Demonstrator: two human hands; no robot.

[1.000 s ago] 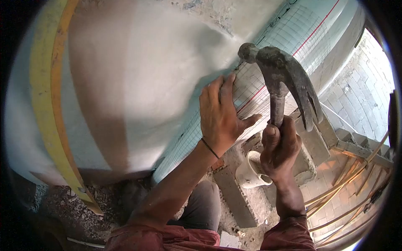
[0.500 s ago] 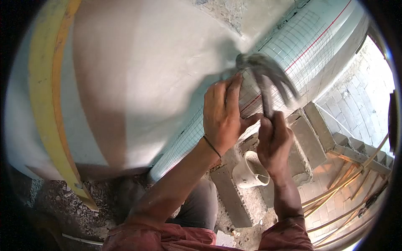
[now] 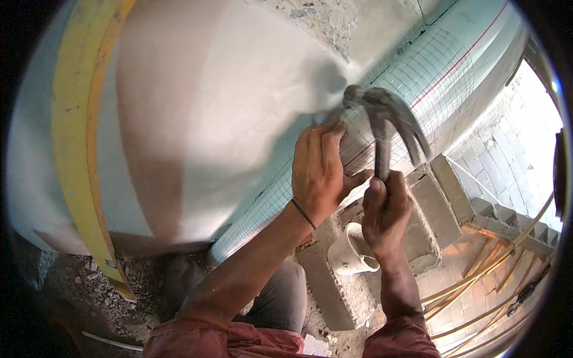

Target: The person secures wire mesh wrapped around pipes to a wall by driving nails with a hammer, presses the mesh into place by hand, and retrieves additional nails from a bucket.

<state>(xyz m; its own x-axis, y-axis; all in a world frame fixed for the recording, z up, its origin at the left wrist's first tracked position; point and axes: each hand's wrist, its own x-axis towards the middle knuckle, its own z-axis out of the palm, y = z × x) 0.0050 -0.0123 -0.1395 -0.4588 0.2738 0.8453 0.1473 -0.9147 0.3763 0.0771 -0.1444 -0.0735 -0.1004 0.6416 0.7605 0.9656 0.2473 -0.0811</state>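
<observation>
A claw hammer [image 3: 382, 113] is upright in my right hand [image 3: 387, 209], its fingers wrapped round the lower handle. Its striking face is just above the fingertips of my left hand [image 3: 317, 167], at the edge of a pale green pipe [image 3: 489, 27] covered partly by wire mesh [image 3: 430, 77]. My left hand lies against the mesh, fingers together and thumb stretched toward the hammer handle. Whether something small sits between its fingertips is hidden. A red line [image 3: 459, 59] runs along the pipe over the mesh.
A smooth plastered wall [image 3: 221, 107] rises at the left, with a yellow board [image 3: 74, 131] against it. A white bucket [image 3: 346, 256] stands below my hands beside concrete blocks [image 3: 325, 286]. Bamboo poles [image 3: 471, 277] lie at the lower right; rubble [image 3: 113, 292] covers the lower left.
My right hand has brought the hammer down and left from its raised position, close to my left fingertips. My left hand has stayed at the mesh, shifting slightly lower in view.
</observation>
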